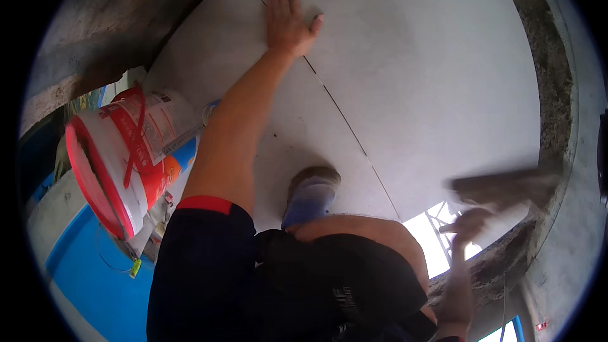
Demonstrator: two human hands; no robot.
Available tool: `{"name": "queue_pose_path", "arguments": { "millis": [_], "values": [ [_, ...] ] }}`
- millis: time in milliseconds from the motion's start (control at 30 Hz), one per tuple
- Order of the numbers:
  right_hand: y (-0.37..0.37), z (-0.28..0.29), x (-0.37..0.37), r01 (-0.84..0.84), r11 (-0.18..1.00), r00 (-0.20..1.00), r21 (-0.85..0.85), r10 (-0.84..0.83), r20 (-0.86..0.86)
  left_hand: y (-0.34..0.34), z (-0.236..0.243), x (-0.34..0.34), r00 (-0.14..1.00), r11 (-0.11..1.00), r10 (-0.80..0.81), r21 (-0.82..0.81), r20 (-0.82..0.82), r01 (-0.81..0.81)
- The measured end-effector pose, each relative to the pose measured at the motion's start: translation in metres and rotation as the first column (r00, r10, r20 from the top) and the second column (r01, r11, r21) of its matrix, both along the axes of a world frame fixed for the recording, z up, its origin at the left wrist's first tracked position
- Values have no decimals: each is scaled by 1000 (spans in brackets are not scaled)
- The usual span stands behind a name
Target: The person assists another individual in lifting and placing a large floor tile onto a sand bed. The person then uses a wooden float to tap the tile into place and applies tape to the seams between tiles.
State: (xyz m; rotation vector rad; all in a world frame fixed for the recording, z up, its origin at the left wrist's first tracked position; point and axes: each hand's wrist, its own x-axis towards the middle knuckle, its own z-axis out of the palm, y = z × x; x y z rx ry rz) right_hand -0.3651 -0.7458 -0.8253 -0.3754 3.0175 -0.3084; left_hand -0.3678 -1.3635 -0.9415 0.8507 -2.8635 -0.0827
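Note:
My left hand (290, 30) lies flat with its fingers stretched out on a large pale tile surface (430, 88), beside a thin dark joint line. Nothing is in that hand. At the lower right my right hand (470, 227) is closed round the handle of a trowel (500, 187). Motion blurs the trowel's dark flat blade, which is over the right part of the tiles near their rough edge; whether it touches cannot be told.
A red and white plastic bucket (120, 158) with a red handle stands at the left. My shoe (311, 197) rests on the tiles, below a bare knee. Rough grey mortar (554, 82) borders the tiles at the right. A bright opening with a metal frame (437, 221) shows beside my right hand.

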Motion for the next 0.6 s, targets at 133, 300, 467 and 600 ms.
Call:
{"name": "queue_pose_path", "arguments": {
  "millis": [133,300,467,600],
  "values": [
    [-86,6,19,348,937,663,30,-269,699,2,-6,-1,999,1000,-29,-11,-24,29],
    [-102,116,-62,-101,983,895,154,22,446,-28,-11,32,998,994,21,-104,52,-15],
    [-16,107,-48,294,635,955,-715,-218,199,-29,-18,28,999,985,-17,-169,36,23],
    [-1,4,-1,502,864,738,-42,-403,541,1,-28,5,998,983,-49,-177,34,54]
  ]
}}
